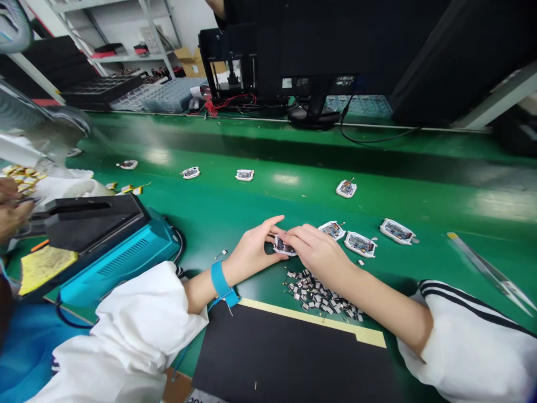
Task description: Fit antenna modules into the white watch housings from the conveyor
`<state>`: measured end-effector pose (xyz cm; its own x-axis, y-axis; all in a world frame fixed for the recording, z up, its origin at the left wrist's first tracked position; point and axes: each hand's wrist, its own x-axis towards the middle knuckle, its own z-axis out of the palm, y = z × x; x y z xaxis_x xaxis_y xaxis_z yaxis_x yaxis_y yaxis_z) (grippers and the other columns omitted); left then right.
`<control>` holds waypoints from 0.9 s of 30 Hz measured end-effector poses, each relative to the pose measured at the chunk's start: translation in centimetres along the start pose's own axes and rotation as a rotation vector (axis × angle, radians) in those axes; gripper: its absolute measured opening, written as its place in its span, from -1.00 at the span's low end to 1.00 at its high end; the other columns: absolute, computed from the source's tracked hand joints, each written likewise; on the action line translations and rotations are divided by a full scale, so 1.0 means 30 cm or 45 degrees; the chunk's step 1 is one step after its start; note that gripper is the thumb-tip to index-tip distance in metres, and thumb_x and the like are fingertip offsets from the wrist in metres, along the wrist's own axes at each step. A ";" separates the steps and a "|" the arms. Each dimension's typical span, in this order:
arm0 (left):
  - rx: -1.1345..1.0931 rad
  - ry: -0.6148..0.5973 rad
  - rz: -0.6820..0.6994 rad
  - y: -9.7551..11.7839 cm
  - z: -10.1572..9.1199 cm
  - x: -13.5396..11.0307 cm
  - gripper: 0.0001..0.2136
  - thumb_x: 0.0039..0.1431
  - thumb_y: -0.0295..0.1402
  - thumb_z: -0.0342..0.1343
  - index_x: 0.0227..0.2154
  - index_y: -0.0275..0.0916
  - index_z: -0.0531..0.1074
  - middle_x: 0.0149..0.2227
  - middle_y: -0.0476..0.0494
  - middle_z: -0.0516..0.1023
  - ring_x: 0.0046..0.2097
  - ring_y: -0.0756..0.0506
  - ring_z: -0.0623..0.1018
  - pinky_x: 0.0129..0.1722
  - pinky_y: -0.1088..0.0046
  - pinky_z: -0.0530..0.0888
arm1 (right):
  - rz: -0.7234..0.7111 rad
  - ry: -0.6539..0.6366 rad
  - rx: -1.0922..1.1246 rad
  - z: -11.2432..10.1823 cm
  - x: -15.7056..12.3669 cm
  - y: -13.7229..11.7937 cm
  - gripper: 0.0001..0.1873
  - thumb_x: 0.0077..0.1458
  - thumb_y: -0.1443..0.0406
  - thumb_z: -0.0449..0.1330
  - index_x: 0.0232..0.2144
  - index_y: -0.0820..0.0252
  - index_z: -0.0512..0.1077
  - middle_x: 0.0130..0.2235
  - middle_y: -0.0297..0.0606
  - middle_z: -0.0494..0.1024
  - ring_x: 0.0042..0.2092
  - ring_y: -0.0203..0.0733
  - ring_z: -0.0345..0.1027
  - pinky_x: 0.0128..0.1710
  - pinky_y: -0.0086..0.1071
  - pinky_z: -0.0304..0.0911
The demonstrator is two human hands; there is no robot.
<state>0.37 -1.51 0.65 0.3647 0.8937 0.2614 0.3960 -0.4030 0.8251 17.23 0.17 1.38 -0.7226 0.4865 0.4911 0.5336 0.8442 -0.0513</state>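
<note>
Between my two hands is a small white casing with a circuit board inside (pixel 284 246), held just above the green bench. My left hand (pixel 255 244) grips it by its left side, thumb below and fingers above; a blue strap circles that wrist. The fingers of my right hand (pixel 312 246) are closed at the casing's upper right, and whether they pinch a small part there is hidden. Just beyond my right hand lie more white casings with boards (pixel 359 244). Below it spreads a pile of small silver parts with thin leads (pixel 321 294).
Several similar casings (pixel 244 175) sit farther back on the bench. Tweezers (pixel 489 271) lie at the right. A blue and black machine (pixel 121 252) with a yellow sponge (pixel 47 268) stands left, near another person's hand (pixel 12 210). A black mat (pixel 293 358) lies in front.
</note>
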 end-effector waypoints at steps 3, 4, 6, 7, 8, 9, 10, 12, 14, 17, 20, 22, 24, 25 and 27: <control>0.082 0.035 0.002 0.006 0.005 -0.003 -0.42 -0.13 -0.49 0.20 -0.02 -0.22 0.11 -0.22 -0.08 0.44 -0.29 0.03 0.48 -0.21 0.49 0.48 | -0.005 0.002 -0.200 -0.011 0.006 -0.012 -0.84 0.05 0.44 -0.01 -0.41 0.35 0.38 -0.44 -0.17 0.41 -0.41 -0.20 0.17 -0.44 -0.36 0.15; 0.112 0.045 0.003 0.008 0.006 -0.004 -0.44 -0.13 -0.49 0.20 -0.03 -0.22 0.12 -0.21 -0.09 0.44 -0.28 0.02 0.48 -0.20 0.48 0.47 | 0.010 0.002 -0.217 -0.012 0.010 -0.015 -0.84 0.04 0.45 0.00 -0.45 0.34 0.38 -0.44 -0.17 0.41 -0.41 -0.20 0.17 -0.44 -0.35 0.15; 0.152 0.058 0.001 0.010 0.007 -0.005 -0.46 -0.13 -0.49 0.19 -0.04 -0.24 0.14 -0.21 -0.11 0.44 -0.25 0.00 0.48 -0.18 0.44 0.46 | 0.056 -0.003 -0.171 -0.009 0.017 -0.014 -0.86 0.04 0.45 0.01 -0.47 0.33 0.37 -0.44 -0.16 0.40 -0.39 -0.19 0.17 -0.42 -0.34 0.16; 0.147 0.068 -0.007 0.012 0.007 -0.006 -0.46 -0.13 -0.49 0.19 -0.04 -0.24 0.14 -0.20 -0.12 0.45 -0.24 -0.01 0.49 -0.17 0.44 0.46 | 0.084 -0.001 -0.108 -0.006 0.019 -0.011 -0.87 0.04 0.45 0.01 -0.45 0.34 0.36 -0.43 -0.16 0.40 -0.38 -0.19 0.18 -0.40 -0.34 0.17; 0.116 0.075 -0.020 0.013 0.006 -0.006 -0.46 -0.13 -0.49 0.20 -0.05 -0.25 0.14 -0.20 -0.12 0.45 -0.24 -0.01 0.49 -0.17 0.44 0.46 | 0.105 0.012 -0.024 -0.002 0.021 -0.007 -0.88 0.04 0.44 0.02 -0.44 0.34 0.35 -0.42 -0.16 0.40 -0.37 -0.20 0.18 -0.39 -0.35 0.18; 0.066 0.078 -0.037 0.015 0.005 -0.007 -0.46 -0.14 -0.48 0.20 -0.05 -0.25 0.14 -0.20 -0.13 0.45 -0.24 -0.01 0.49 -0.18 0.45 0.46 | 0.117 0.036 0.073 0.001 0.022 0.000 -0.90 0.04 0.44 0.02 -0.43 0.33 0.34 -0.42 -0.17 0.40 -0.36 -0.22 0.19 -0.37 -0.35 0.19; 0.004 0.077 -0.054 0.017 0.004 -0.007 -0.45 -0.14 -0.47 0.21 -0.05 -0.25 0.14 -0.20 -0.13 0.45 -0.24 -0.01 0.49 -0.19 0.47 0.47 | 0.123 0.070 0.172 0.005 0.023 0.007 -0.91 0.04 0.45 0.02 -0.42 0.32 0.34 -0.41 -0.18 0.40 -0.35 -0.24 0.19 -0.36 -0.36 0.20; -0.123 0.069 -0.087 0.020 0.003 -0.007 -0.45 -0.15 -0.46 0.22 -0.05 -0.25 0.14 -0.21 -0.12 0.45 -0.24 0.00 0.49 -0.21 0.50 0.47 | 0.126 0.144 0.347 0.014 0.023 0.021 -0.92 0.03 0.45 0.04 -0.43 0.29 0.33 -0.42 -0.22 0.40 -0.36 -0.28 0.20 -0.35 -0.38 0.20; -0.210 0.062 -0.117 0.021 0.003 -0.006 -0.46 -0.17 -0.46 0.23 -0.08 -0.25 0.16 -0.22 -0.12 0.45 -0.24 -0.01 0.49 -0.21 0.49 0.47 | 0.149 0.205 0.467 0.023 0.022 0.032 -0.94 0.02 0.44 0.07 -0.44 0.27 0.34 -0.43 -0.23 0.40 -0.36 -0.30 0.22 -0.35 -0.38 0.20; -0.276 0.064 -0.173 0.016 0.005 -0.004 -0.48 -0.19 -0.45 0.24 -0.12 -0.26 0.19 -0.25 -0.12 0.45 -0.25 -0.02 0.49 -0.22 0.47 0.47 | 0.230 0.249 0.583 0.039 0.021 0.036 -0.97 0.00 0.41 0.12 -0.46 0.26 0.35 -0.45 -0.24 0.40 -0.36 -0.30 0.24 -0.35 -0.37 0.21; -0.295 0.077 -0.228 0.007 0.009 0.001 -0.51 -0.22 -0.44 0.26 -0.17 -0.27 0.21 -0.28 -0.12 0.46 -0.26 -0.02 0.49 -0.24 0.46 0.47 | 0.327 0.237 0.675 0.051 0.022 0.033 -0.97 -0.02 0.39 0.14 -0.48 0.25 0.37 -0.46 -0.26 0.40 -0.36 -0.31 0.26 -0.37 -0.39 0.21; -0.315 0.091 -0.255 0.002 0.011 0.006 -0.52 -0.24 -0.44 0.27 -0.21 -0.28 0.22 -0.30 -0.11 0.46 -0.27 -0.01 0.49 -0.25 0.48 0.47 | 0.404 0.211 0.727 0.054 0.024 0.031 -0.96 -0.03 0.38 0.14 -0.49 0.24 0.37 -0.46 -0.27 0.40 -0.37 -0.31 0.26 -0.40 -0.41 0.21; -0.353 0.096 -0.276 -0.001 0.011 0.010 -0.53 -0.26 -0.44 0.28 -0.23 -0.28 0.22 -0.31 -0.11 0.46 -0.27 -0.01 0.49 -0.26 0.49 0.46 | 0.474 0.183 0.767 0.053 0.026 0.030 -0.95 -0.03 0.37 0.14 -0.50 0.23 0.38 -0.46 -0.28 0.39 -0.39 -0.32 0.26 -0.43 -0.43 0.20; -0.373 0.096 -0.284 -0.002 0.011 0.012 -0.53 -0.27 -0.44 0.28 -0.23 -0.29 0.22 -0.31 -0.10 0.46 -0.28 0.00 0.49 -0.27 0.50 0.46 | 0.503 0.172 0.783 0.052 0.027 0.030 -0.95 -0.03 0.37 0.14 -0.51 0.23 0.38 -0.46 -0.29 0.39 -0.40 -0.33 0.26 -0.44 -0.43 0.19; -0.400 0.086 -0.298 -0.004 0.011 0.013 -0.52 -0.28 -0.45 0.28 -0.24 -0.29 0.22 -0.32 -0.10 0.46 -0.29 0.01 0.49 -0.28 0.51 0.46 | 0.538 0.155 0.806 0.051 0.027 0.032 -0.95 -0.04 0.38 0.14 -0.51 0.24 0.38 -0.46 -0.29 0.38 -0.41 -0.34 0.25 -0.45 -0.45 0.18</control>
<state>0.76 -1.16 0.48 0.2346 0.9694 0.0717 0.1810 -0.1160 0.9766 16.49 1.72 0.39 -0.4403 0.7990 0.4095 0.3740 0.5779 -0.7254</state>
